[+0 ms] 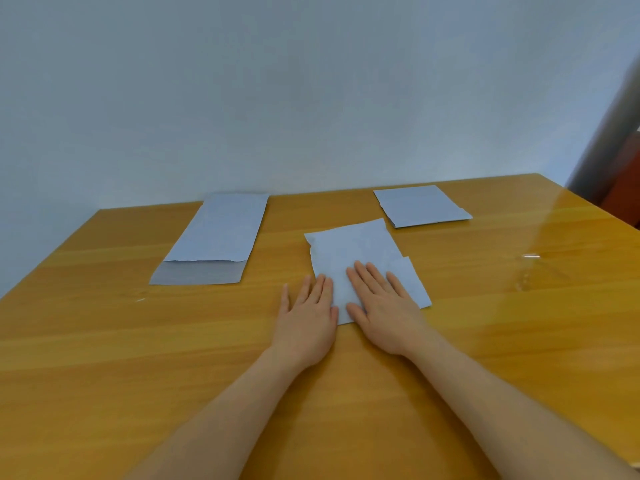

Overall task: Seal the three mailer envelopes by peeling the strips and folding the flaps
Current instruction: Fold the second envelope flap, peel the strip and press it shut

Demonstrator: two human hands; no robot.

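Note:
Three pale grey-white mailer envelopes lie on the wooden table [104,341]. The middle envelope [356,254] is folded over, and both hands press flat on its near end. My left hand [308,313] rests palm down across its left edge, partly on the table. My right hand [384,306] lies palm down on the envelope, fingers spread. The left envelope [218,230] is long, with its darker flap [201,273] unfolded toward me. The far right envelope [420,206] is short, with its flap folded over.
A plain pale wall rises behind the table's far edge. A grey post [609,133] and a dark brown surface stand past the table's right corner. A clear glossy cover on the table top reflects light at the right.

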